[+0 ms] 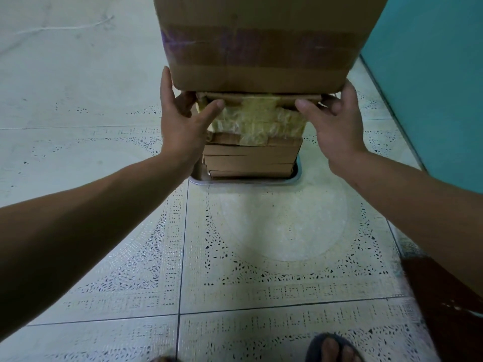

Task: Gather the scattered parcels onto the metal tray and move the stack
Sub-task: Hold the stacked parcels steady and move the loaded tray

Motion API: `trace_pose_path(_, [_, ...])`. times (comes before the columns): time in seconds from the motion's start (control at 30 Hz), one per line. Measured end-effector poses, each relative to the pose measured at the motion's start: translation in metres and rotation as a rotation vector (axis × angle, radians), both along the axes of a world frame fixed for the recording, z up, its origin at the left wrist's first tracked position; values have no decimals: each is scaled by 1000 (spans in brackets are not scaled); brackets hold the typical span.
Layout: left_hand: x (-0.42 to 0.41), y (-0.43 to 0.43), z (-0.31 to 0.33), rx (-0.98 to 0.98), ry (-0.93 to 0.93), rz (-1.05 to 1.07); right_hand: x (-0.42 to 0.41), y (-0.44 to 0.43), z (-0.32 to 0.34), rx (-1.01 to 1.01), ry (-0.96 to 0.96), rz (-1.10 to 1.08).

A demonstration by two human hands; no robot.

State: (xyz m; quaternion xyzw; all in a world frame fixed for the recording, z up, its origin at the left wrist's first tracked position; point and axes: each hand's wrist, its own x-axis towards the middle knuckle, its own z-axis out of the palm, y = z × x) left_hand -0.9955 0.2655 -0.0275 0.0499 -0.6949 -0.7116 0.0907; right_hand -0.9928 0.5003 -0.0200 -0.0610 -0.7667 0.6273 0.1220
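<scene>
Two hands clamp stack at its sides: left hand [183, 121] and right hand [339, 126] each curl round top corner of taped parcel [261, 118], thumbs on its front edge, just under large cardboard box [256, 48]. Flat parcels [251, 159] lie beneath, all on metal tray [245, 181] (resting on tiled floor [261, 257] or lifted, cannot tell).

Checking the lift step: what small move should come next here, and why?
Probably slide both hands down to the rim of the tray. The left hand and right hand grip the taped parcel right under the box, while the lower parcels and tray sit on the floor. Lifting from here would likely leave them behind.
</scene>
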Motion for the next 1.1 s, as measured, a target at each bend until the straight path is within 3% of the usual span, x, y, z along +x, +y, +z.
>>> trace_pose_path(0.4, [0,6,3,-33,28,108,2,-6,2,28,14,-89])
trace_pose_path(1.1, [4,3,0,-105,-1,112,5,-2,-3,70,-11,-100])
